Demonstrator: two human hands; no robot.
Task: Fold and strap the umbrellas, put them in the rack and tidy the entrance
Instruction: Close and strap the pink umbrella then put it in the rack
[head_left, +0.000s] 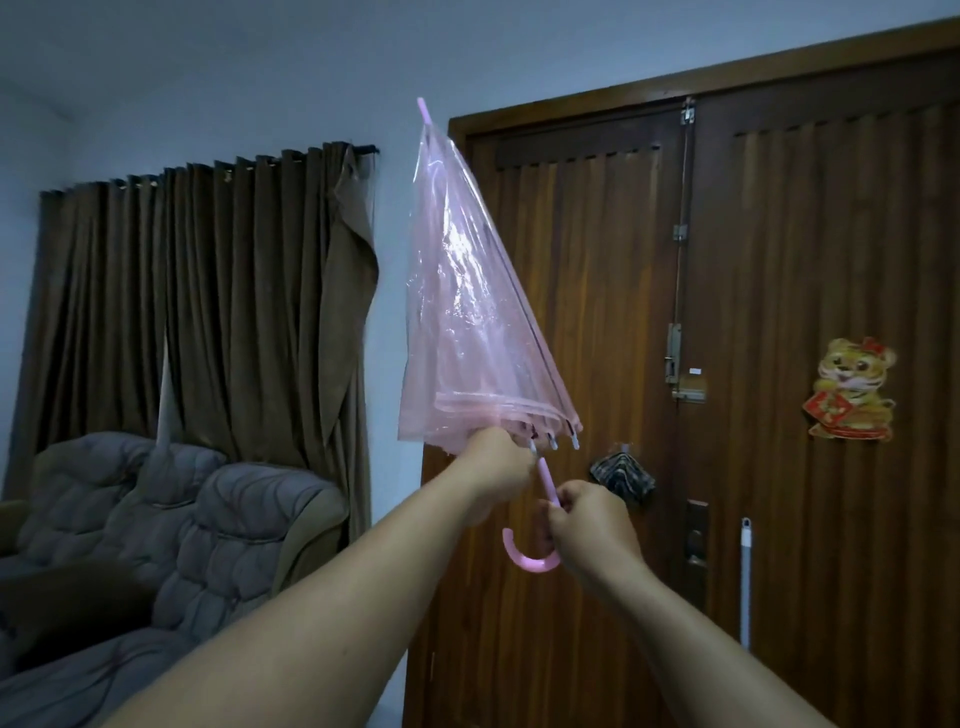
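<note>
The room is dim, with a pale bluish wall (395, 67) running across the top of the view. At three o'clock stands a dark wooden double door (810, 312) with vertical ribbing, metal bolts (674, 353) along its middle seam and a lock plate (696, 551) lower down. At nine o'clock brown curtains (208, 312) hang from a rod, and below them, toward eight o'clock, sits a grey quilted sofa (197, 519).

Both bare arms reach up from six o'clock toward the centre. The left hand (498, 467) is curled around the gathered lower rim of the pink transparent umbrella (467, 291), gripping the canopy edge just beside the white rib tips (561, 441). The right hand (592, 525) pinches the pink shaft just above the curved handle (530, 556), fingers closed around it. The umbrella is held in the air at the centre, collapsed but loose, its canopy flaring a little and not strapped, its tip (423, 111) pointing to twelve o'clock and tilted slightly left.

On the door at three o'clock is a tiger decoration (852, 395). A dark folded item (623, 478) hangs on the door just behind the right hand; what it is cannot be told. At four o'clock a pale pole (746, 582) leans upright against the door.
</note>
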